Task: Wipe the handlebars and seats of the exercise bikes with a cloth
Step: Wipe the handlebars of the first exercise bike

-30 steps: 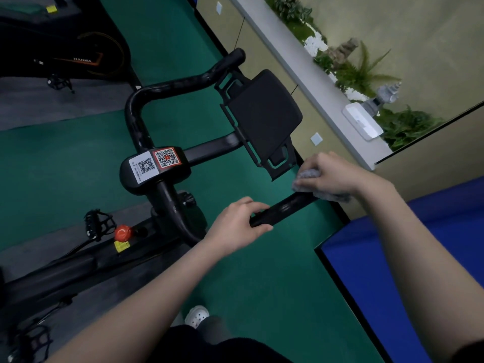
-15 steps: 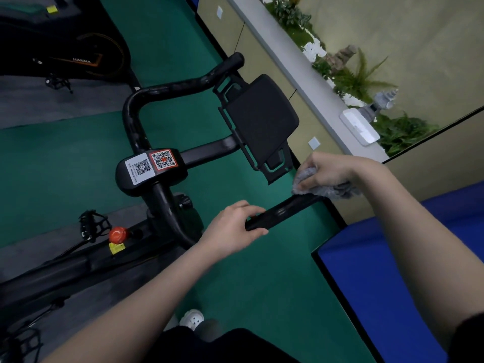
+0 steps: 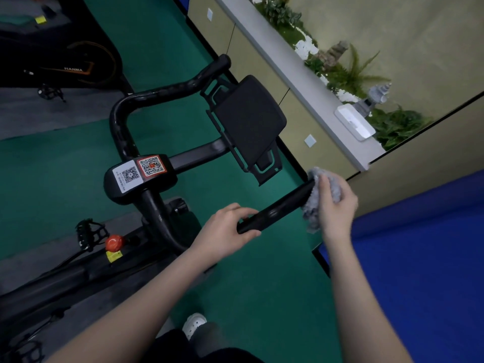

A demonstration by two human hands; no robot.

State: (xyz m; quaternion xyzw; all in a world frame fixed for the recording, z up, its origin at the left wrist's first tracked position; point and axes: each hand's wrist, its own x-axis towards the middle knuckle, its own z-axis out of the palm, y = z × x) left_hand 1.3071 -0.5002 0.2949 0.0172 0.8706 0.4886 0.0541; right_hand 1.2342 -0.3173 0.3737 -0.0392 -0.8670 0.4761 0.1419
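A black exercise bike stands below me with a looped black handlebar point(image 3: 280, 205) and a black tablet holder point(image 3: 248, 121) at its front. My left hand point(image 3: 225, 234) grips the near handlebar arm at its lower part. My right hand point(image 3: 336, 203) holds a grey cloth point(image 3: 314, 203) bunched over the tip of that same arm. The far handlebar arm point(image 3: 167, 93) curves away at upper left, untouched. The seat is out of view.
Two QR stickers point(image 3: 140, 171) sit on the stem block and a red knob point(image 3: 114, 242) on the frame. A second bike point(image 3: 65, 66) stands at upper left. A blue mat point(image 3: 419, 258) lies right. A ledge with a white box point(image 3: 355, 121) and plants runs behind.
My right hand has slid the cloth outward along the near handlebar arm to its tip, and turned so the cloth wraps the end. My left hand has kept its grip.
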